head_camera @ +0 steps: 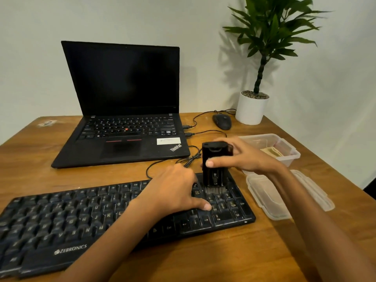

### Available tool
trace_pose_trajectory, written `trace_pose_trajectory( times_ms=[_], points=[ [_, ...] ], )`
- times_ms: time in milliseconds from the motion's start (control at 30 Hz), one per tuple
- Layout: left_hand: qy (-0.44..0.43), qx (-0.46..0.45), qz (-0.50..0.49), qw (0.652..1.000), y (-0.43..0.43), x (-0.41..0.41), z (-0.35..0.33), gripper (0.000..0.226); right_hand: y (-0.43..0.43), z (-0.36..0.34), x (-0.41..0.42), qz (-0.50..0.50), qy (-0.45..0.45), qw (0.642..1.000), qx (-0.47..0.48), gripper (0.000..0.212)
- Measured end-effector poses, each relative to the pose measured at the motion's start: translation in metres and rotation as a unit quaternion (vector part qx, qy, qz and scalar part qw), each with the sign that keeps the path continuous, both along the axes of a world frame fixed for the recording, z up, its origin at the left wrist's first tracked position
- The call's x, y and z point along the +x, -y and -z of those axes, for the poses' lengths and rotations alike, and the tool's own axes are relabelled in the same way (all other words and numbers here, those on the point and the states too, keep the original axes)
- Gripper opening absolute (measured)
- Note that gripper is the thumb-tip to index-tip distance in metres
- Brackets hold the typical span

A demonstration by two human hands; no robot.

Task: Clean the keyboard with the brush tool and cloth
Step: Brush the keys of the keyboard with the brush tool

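Keyboard [81,216] lies left-right, L hand [175,190] spread on it; R hand [244,155] grips brush tool [213,153] upright, bristles down.

Cut off at the picture's left edge: the near-left end of the keyboard [61,216]. Hidden under the left hand [173,190]: a patch of keys, and that hand's own fingertips beyond the knuckles. Covered in part by the right hand [248,155]: the far side of the brush tool [215,153], bristles blurred. Cannot make out the beige contents of the open container [291,159] by the right edge of the tabletop [203,261], nor the small pale object [45,123] at its far-left corner. Cannot read the sticker on the laptop [122,78]. Cropped at the top edge: the crown of the plant [270,27].
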State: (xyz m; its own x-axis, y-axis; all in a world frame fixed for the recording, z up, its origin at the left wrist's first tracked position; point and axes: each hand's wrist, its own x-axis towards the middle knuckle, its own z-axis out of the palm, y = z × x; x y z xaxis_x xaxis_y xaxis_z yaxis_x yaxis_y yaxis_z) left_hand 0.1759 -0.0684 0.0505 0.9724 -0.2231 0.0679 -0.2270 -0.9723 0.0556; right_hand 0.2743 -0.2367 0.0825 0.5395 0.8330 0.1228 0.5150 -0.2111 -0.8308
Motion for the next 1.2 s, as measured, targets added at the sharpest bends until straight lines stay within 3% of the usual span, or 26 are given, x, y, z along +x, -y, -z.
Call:
trace_pose_trajectory(
  times_ms=[133, 300, 433, 600, 800, 967, 1133, 1200],
  points=[
    [-0.004, -0.002, -0.009, 1.000, -0.001, 0.001, 0.002, 0.080, -0.010, -0.003, 0.009, 0.069, 0.036, 0.997, 0.022, 0.024],
    [-0.006, -0.013, -0.011, 1.000, 0.000, 0.000, 0.001, 0.074, -0.002, -0.002, 0.005, 0.011, 0.003, 1.000, 0.001, 0.029],
    [-0.009, -0.017, -0.013, 1.000, -0.001, 0.001, 0.000, 0.076, -0.006, -0.005, 0.007, 0.074, 0.051, 0.996, 0.015, 0.025],
    [-0.003, -0.051, -0.016, 0.999, 0.005, 0.010, -0.010, 0.056, -0.004, -0.005, 0.002, 0.065, 0.042, 0.996, 0.048, 0.027],
    [-0.015, -0.032, -0.006, 0.999, 0.003, 0.015, 0.001, 0.073, 0.028, -0.009, 0.006, 0.151, 0.082, 0.985, 0.001, 0.025],
    [-0.032, -0.024, 0.013, 0.999, 0.001, 0.014, 0.000, 0.065, 0.005, 0.000, -0.009, 0.068, 0.067, 0.995, 0.005, 0.027],
    [-0.041, -0.014, 0.021, 0.999, -0.001, 0.012, -0.001, 0.068, 0.027, -0.012, 0.001, 0.151, 0.099, 0.983, -0.024, 0.025],
    [-0.042, -0.011, 0.022, 0.999, 0.000, 0.013, -0.002, 0.067, 0.013, -0.011, -0.007, 0.129, 0.111, 0.985, -0.010, 0.025]
  ],
)
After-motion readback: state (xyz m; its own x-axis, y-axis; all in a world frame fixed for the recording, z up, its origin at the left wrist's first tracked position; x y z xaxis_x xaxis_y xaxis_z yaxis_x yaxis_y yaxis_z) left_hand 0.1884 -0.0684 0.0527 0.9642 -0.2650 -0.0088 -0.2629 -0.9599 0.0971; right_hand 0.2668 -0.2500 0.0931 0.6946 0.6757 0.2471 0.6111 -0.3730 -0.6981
